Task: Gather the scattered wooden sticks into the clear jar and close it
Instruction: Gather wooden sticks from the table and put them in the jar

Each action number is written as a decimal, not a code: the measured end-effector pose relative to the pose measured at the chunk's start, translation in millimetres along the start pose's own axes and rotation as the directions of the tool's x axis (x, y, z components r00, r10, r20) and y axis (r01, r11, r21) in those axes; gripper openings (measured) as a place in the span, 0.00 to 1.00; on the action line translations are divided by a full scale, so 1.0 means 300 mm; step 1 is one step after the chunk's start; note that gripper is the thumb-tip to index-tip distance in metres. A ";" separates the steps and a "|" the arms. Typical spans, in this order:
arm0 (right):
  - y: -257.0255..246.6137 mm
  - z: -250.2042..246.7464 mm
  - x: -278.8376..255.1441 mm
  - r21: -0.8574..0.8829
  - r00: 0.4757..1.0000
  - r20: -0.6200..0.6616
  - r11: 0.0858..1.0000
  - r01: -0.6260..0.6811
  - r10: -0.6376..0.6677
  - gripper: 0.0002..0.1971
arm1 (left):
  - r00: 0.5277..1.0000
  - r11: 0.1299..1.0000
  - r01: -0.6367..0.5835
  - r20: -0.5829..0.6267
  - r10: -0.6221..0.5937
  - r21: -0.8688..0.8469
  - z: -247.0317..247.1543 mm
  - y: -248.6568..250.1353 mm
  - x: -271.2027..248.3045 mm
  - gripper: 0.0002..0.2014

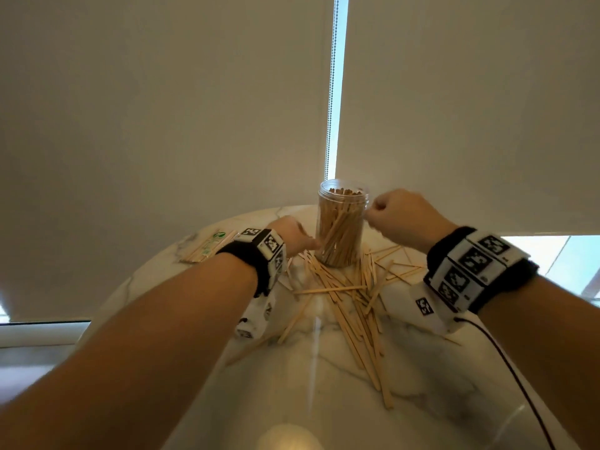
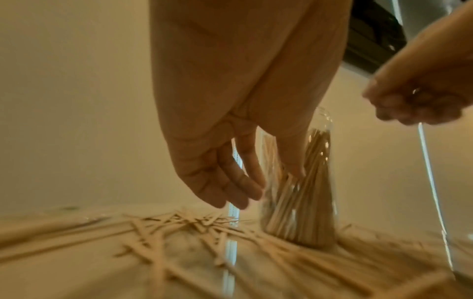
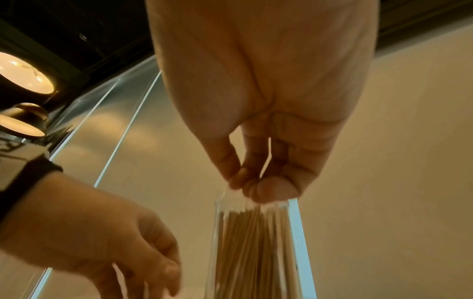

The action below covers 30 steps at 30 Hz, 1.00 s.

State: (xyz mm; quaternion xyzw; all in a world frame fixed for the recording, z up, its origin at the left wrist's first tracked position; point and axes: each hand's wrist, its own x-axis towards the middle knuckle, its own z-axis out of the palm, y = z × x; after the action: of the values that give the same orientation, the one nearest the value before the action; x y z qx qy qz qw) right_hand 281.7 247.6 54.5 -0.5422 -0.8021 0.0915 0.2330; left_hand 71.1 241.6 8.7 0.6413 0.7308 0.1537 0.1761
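Loose sticks (image 1: 352, 297) litter the round tabletop (image 1: 422, 378) before the lidless jar (image 1: 341, 222) near its far edge. Left hand (image 1: 292, 237), fingers relaxed, beside the jar's base. Right hand (image 1: 401, 214) clenched by the rim, seemingly empty.

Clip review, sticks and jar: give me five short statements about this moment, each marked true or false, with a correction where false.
1. The clear jar stands upright with no lid on it. True.
2. The jar holds no sticks. False: it is packed with upright sticks.
3. Loose wooden sticks lie scattered on the marble table in front of the jar. True.
4. The left hand grips a bundle of sticks. False: its fingers are relaxed and hold nothing, beside the jar's lower part.
5. The right hand rests flat on the table. False: it is raised by the jar's rim, fingers curled together.
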 end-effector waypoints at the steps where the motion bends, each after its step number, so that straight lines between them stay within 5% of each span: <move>1: 0.015 0.026 -0.032 -0.016 0.992 0.121 0.999 -0.046 0.048 0.18 | 1.000 0.998 0.016 0.014 -0.017 0.061 -0.003 -0.028 -0.028 0.23; 4: 0.041 0.095 -0.118 -0.194 0.909 0.377 0.975 -0.108 0.176 0.26 | 0.991 0.956 0.044 0.110 -0.079 0.291 0.002 -0.085 -0.129 0.26; 7: 0.042 0.123 -0.187 -0.447 0.831 0.467 0.892 -0.074 0.303 0.44 | 0.973 0.932 0.050 0.193 -0.126 0.359 0.040 -0.109 -0.220 0.35; 10: 0.027 0.154 -0.240 -0.539 0.778 0.516 0.842 -0.030 0.358 0.51 | 0.973 0.917 0.044 0.192 -0.129 0.398 0.094 -0.107 -0.277 0.34; 13: -0.022 0.187 -0.281 -0.536 0.804 0.484 0.843 -0.039 0.345 0.44 | 0.984 0.914 0.031 0.148 -0.099 0.404 0.132 -0.083 -0.311 0.26; 18: -0.088 0.202 -0.306 -0.434 0.858 0.428 0.897 -0.080 0.284 0.18 | 0.995 0.877 -0.004 0.088 -0.043 0.480 0.158 -0.015 -0.382 0.12; 30: -0.119 0.230 -0.361 -0.477 0.872 0.401 0.877 -0.064 0.281 0.18 | 0.992 0.893 0.064 0.072 -0.107 0.445 0.159 -0.023 -0.509 0.12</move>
State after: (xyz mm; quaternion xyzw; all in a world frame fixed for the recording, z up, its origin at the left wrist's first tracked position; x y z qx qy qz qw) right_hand 252.3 142.0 -21.3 -0.6151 -0.7800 0.0503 -0.1037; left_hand 104.3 89.4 -27.8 0.6385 0.7648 -0.0545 0.0669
